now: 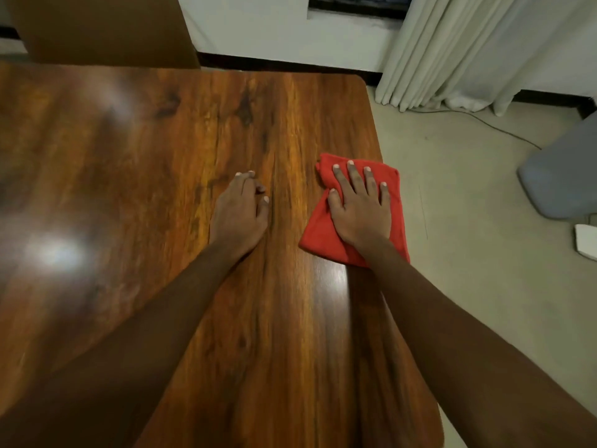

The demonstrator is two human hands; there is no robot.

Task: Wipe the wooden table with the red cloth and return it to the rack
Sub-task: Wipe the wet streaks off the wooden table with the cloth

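The wooden table (161, 156) fills most of the view, glossy, with pale floor (468, 253) and a white curtain (468, 50) to its right. The red cloth (318, 234) lies folded on the table at its right edge. The right hand (358, 208) presses flat on the cloth, fingers straight and spread. The left hand (239, 211) rests on bare wood just beside it, fingers loosely curled, holding nothing.

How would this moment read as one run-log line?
stage: wiping | right hand: pressing flat on red cloth by right edge of wooden table | left hand: rests on bare wood | rack: unseen
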